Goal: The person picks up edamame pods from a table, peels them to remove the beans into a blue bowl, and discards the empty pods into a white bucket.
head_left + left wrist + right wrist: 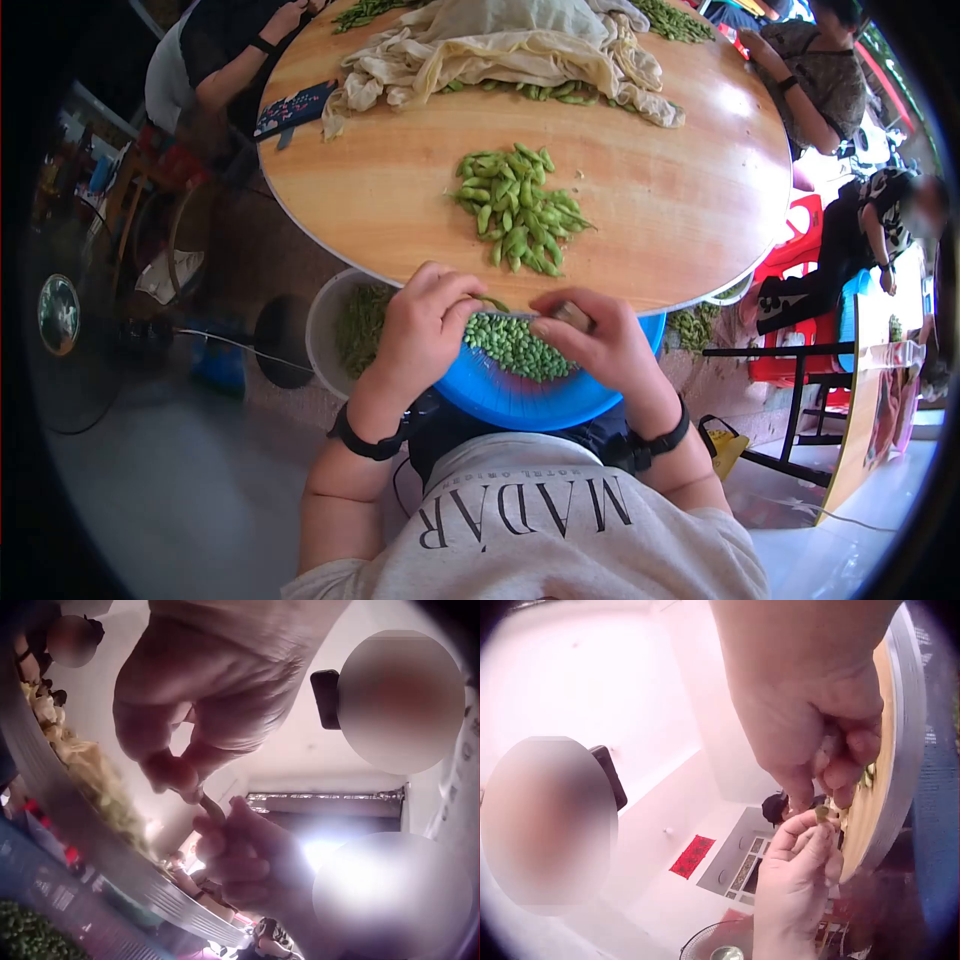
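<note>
Over the near edge of a round wooden table [380, 200], the left hand [425, 320] [202, 697] [791, 892] pinches a green pod [490, 301] [212, 808] [823, 814] between thumb and fingertips. The right hand [600, 335] [251, 859] [810, 697] is close beside it, fingers curled round a small grey-brown object [573, 316] that I cannot identify. In the left wrist view, its fingertips are at the pod's other end. Shelled green beans [520, 348] lie in a blue basin [500, 400] below both hands. A pile of pods [515, 205] sits ahead on the table.
A pale cloth [500, 60] covers a heap at the table's far side, with more pods around it. A white tub [322, 335] holding green pods or husks stands left of the basin. Other people are around the table; red stools [800, 240] stand at the right.
</note>
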Demonstrator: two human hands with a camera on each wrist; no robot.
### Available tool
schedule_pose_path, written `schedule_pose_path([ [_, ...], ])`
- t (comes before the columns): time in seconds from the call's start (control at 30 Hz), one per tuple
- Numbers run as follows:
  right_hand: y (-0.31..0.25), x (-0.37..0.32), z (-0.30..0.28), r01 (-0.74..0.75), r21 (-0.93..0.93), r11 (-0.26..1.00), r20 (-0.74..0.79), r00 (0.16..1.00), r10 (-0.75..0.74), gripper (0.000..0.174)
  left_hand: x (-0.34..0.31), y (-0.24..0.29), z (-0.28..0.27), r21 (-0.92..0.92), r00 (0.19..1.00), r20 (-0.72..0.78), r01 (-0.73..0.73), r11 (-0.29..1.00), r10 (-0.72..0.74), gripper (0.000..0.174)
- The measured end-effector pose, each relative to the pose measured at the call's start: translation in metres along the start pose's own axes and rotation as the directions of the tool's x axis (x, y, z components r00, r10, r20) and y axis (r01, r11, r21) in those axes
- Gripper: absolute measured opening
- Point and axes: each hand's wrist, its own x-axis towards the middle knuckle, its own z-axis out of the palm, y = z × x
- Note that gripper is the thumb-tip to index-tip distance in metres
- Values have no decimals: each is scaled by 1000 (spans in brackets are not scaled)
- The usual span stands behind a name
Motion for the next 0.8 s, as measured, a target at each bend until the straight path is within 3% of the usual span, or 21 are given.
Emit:
schedule_pose_path([
  [0.03,-1,1,5,-19,3,1000,54,998,19,16,-5,0,4,14,991,-40,-130,991,130,13],
  [0.1,-1,2,11,-45,-1,999,162,986,45,16,-16,6,12,-85,992,-102,-79,993,70,12],
  [0.13,-2,-1,13,-10,-20,1000,109,994,12,16,-23,9,17,-135,990,-134,-55,989,37,11],
  [0.17,-2,-5,16,25,-41,999,58,998,-22,16,-30,11,26,-286,965,-202,108,952,-170,8],
  [0.2,-1,-10,19,57,-62,996,6,998,-57,16,-34,13,30,-489,942,-138,203,848,-306,9],
  [0.23,4,-12,23,213,-155,965,-95,969,-229,16,-37,16,33,-661,906,-45,288,693,-420,11],
  [0.27,9,-15,26,274,-199,941,-107,948,-299,16,-40,19,37,-790,860,72,359,497,-506,12],
  [0.3,12,-17,27,333,-245,911,-115,923,-368,16,-44,19,43,-847,844,141,373,378,-517,15],
  [0.33,14,-21,29,388,-292,874,-118,892,-436,17,-46,20,48,-852,845,142,369,371,-516,15],
  [0.37,14,-27,31,358,-277,892,-128,906,-404,18,-46,24,51,-857,846,142,365,364,-515,15],
  [0.47,12,-32,25,399,-234,887,-91,899,-428,19,-45,31,52,-857,858,112,338,388,-501,12],
  [0.57,22,-33,4,317,-44,947,-44,947,-319,18,-46,39,49,-825,889,80,312,471,-450,10],
  [0.6,19,-35,-2,163,87,983,13,986,-165,21,-47,41,49,-796,903,68,305,522,-424,9],
  [0.67,7,-39,-13,-176,309,935,183,975,123,31,-50,42,47,-705,925,70,311,638,-373,9],
  [0.7,7,-39,-13,-181,316,931,245,964,104,40,-51,42,46,-636,933,87,322,701,-350,10],
  [0.8,6,-39,-11,-300,399,866,316,932,177,40,-53,43,49,-504,968,77,243,829,-237,11],
])
